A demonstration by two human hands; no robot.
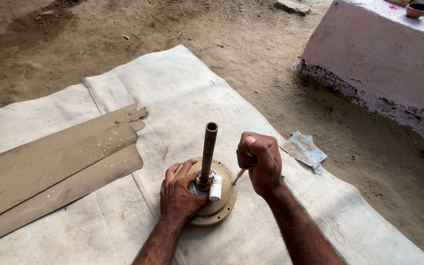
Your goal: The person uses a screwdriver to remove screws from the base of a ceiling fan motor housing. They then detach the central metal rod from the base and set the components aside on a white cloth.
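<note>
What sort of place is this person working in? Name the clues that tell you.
Probably an outdoor yard used for a makeshift repair. The ground is bare dirt, a cloth sheet is spread over it as a work surface, and a rough plastered ledge stands nearby. Fan blades lie on the sheet.

Brown fan blades (55, 167) lie on a cloth (182, 93) (crumpled paper (304, 149) beside it).
</note>
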